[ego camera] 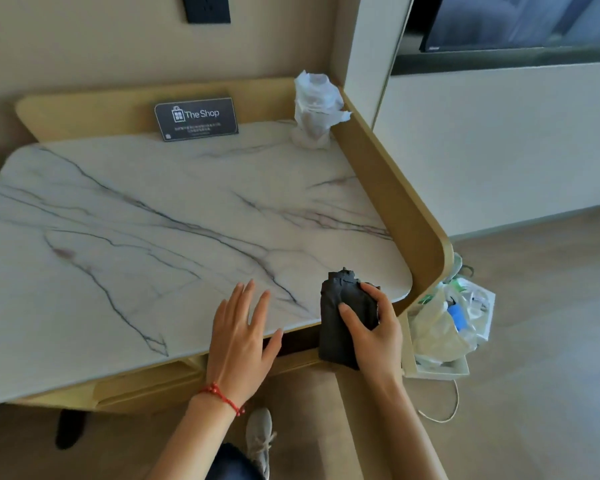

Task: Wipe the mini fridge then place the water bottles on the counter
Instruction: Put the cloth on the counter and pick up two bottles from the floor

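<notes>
A white marble counter with dark veins fills the middle of the head view. My right hand grips a folded dark grey cloth at the counter's front right edge. Part of the cloth hangs over the edge. My left hand rests flat on the front edge just left of the cloth, fingers spread and holding nothing. A red string bracelet circles the left wrist. No mini fridge and no water bottles are in view.
A black "The Shop" sign leans against the tan raised rim at the back. White wrapped cups stand in the back right corner. A bin with a plastic bag sits on the floor at right.
</notes>
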{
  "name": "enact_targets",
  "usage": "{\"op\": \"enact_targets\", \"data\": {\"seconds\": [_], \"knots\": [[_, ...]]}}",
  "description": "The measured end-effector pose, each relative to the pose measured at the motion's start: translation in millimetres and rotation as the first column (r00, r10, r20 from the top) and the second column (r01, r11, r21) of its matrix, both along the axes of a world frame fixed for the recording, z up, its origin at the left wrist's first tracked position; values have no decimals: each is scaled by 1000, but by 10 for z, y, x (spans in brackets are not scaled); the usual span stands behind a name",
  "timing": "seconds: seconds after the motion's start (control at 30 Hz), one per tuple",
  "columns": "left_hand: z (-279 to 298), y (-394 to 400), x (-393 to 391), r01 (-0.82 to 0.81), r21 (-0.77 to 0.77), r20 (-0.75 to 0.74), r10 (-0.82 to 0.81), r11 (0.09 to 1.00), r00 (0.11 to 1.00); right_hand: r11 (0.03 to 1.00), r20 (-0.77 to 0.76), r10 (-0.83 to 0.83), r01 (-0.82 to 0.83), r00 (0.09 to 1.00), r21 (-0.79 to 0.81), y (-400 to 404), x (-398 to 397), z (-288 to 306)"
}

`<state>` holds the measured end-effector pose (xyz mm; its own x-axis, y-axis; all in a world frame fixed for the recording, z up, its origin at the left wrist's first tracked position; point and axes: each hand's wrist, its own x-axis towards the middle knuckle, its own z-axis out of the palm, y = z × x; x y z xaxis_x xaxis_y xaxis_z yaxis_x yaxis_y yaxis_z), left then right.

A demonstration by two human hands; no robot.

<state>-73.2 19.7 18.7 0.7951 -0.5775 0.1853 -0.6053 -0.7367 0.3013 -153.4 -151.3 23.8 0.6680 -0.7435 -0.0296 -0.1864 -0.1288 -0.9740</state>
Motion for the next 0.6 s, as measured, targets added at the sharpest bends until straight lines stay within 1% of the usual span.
{"op": "enact_targets", "data": {"seconds": [0.07,0.2,0.33,0.4,0.5,0.6], "knots": [[4,61,246,-16,20,-10,16,1000,1000,1000,-25,17,-18,1000,-18,3,254,16],[15,152,717,-42,74,-83,48,996,995,997,-82,67,-70,994,-38,18,739,29],[-16,193,1065,-40,79,-135,51,996,990,991,-162,106,-117,981,-59,-5,1097,-20],[-40,196,1174,-33,95,-154,47,995,987,990,-201,120,-134,972,-54,-27,1216,-56],[-88,193,1226,-43,108,-197,64,993,978,979,-259,154,-182,953,-90,-49,1320,-112],[-135,169,1209,-52,154,-222,86,987,971,966,-310,186,-231,932,-116,-79,1386,-148]]}}
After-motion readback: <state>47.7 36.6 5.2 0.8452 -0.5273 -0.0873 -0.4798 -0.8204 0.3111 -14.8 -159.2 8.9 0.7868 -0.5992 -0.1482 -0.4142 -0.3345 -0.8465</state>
